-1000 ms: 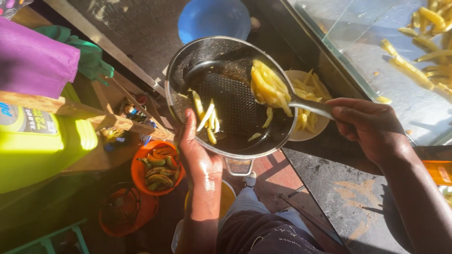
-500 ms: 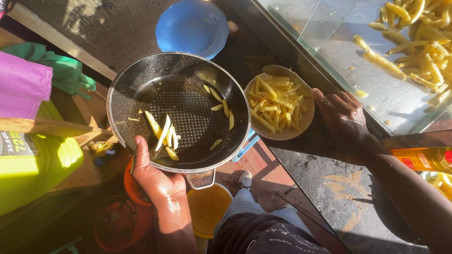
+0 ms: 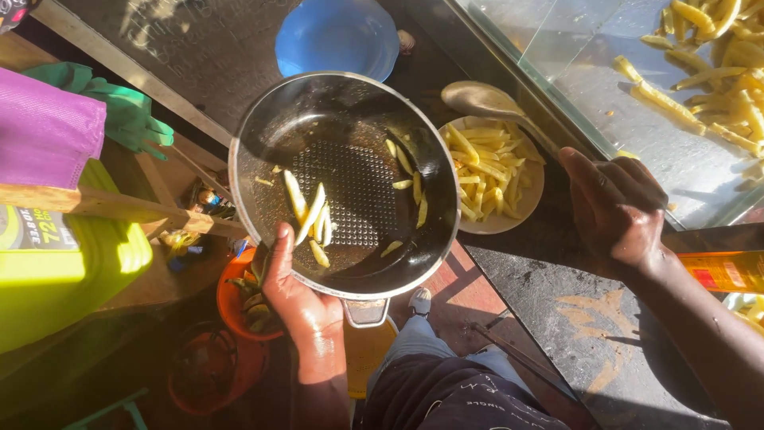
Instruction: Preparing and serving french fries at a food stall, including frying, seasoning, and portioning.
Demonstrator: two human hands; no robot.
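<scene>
Holding a perforated metal strainer pan (image 3: pixel 346 183) by its near rim, left hand (image 3: pixel 298 299) with its grip clamped on the edge, thumb inside. Right hand (image 3: pixel 617 207) closed around a metal spoon (image 3: pixel 485 102) handle, bowl over a white plate (image 3: pixel 529 203). Fries (image 3: pixel 485 167): most heaped on the plate, a few left in the pan. Counter (image 3: pixel 557 295) open toward the near edge; glass case (image 3: pixel 605 87) close on the far right.
</scene>
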